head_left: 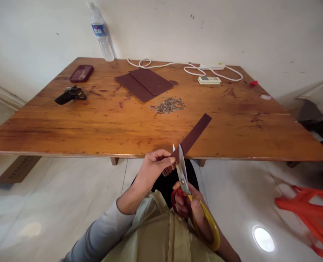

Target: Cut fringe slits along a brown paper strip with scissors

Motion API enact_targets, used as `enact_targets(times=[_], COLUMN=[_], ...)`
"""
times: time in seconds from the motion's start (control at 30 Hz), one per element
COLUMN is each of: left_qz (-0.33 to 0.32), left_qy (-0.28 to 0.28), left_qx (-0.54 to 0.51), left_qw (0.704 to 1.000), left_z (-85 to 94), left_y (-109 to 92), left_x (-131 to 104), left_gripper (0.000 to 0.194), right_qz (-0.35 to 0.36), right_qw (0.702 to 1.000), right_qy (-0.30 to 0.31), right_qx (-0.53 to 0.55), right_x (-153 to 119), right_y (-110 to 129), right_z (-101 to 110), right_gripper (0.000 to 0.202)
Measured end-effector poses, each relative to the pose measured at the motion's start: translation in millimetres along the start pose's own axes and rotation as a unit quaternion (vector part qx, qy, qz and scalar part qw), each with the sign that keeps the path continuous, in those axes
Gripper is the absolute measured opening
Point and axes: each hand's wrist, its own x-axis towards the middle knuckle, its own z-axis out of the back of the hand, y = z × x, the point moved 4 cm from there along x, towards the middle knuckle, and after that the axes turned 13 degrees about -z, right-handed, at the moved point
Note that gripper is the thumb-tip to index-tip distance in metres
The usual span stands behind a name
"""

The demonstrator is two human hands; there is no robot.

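Note:
Pinched in my left hand is the near end of a long dark red-brown strip, which looks like stiff paper or sandpaper. Its far end reaches out over the table's front edge. Below the pinching fingers, some small curled cut pieces show, partly hidden by the hand. My right hand is closed round the red and yellow handles of a pair of scissors. The scissor blades are parted and lie across the strip, just right of my left fingertips.
On the wooden table are dark red-brown sheets, a pile of small shreds, a phone, keys, a plastic bottle, a remote control and a white power strip. An orange stool stands at right.

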Motion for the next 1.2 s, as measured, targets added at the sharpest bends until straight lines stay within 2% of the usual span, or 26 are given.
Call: enact_targets(times=[0.37,0.57,0.73,1.2], left_qz=[0.007,-0.008,-0.017,-0.033], left_qy=[0.057,0.055,0.048,0.066], left_qx=[0.044,0.016,0.011,0.081], left_qw=[0.997,0.998,0.999,0.994], left_z=[10.5,9.5,9.2,10.2], left_y=[-13,-12,-10,-23], left_x=[7,5,4,7], left_gripper=[0.019,0.02,0.017,0.012], right_qz=[-0.017,-0.009,-0.01,-0.015], right_qw=[0.999,1.0,1.0,0.999], right_qy=[0.021,-0.003,-0.001,0.01], right_qx=[-0.026,-0.021,-0.01,-0.03], right_x=[-5,-5,-7,-10], right_y=[2,5,4,8], right_z=[-2,0,1,0], right_gripper=[0.062,0.06,0.06,0.062])
